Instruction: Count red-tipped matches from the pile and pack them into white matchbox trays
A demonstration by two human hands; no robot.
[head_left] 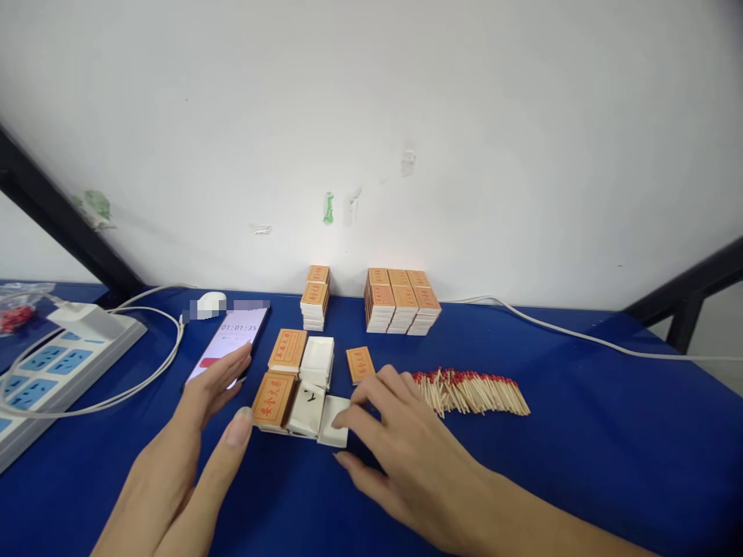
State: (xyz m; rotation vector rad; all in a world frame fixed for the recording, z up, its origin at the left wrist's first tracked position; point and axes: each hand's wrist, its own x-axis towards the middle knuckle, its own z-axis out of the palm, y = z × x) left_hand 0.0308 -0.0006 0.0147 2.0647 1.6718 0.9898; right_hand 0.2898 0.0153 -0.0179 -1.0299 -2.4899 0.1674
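Orange matchbox sleeves point(274, 400) with red lettering lie stacked in the middle of the blue table, with white matchbox trays point(317, 357) beside them. One tray point(306, 408) has a dark mark on it. My left hand point(200, 433) is open and empty, its thumb close to the front sleeve stack. My right hand point(400, 441) has its fingers bent and apart, the index fingertip over or on the rightmost white tray point(333, 425); I cannot tell whether it touches. A single orange sleeve point(360, 363) lies just behind that hand. Red-tipped matches point(473, 393) lie in a pile to its right.
Stacked matchboxes point(402, 302) and a smaller stack point(315, 298) stand near the wall. A phone point(232, 336) showing a timer lies at left, beside a white power strip point(63, 363). White cables point(551, 333) cross the table on both sides.
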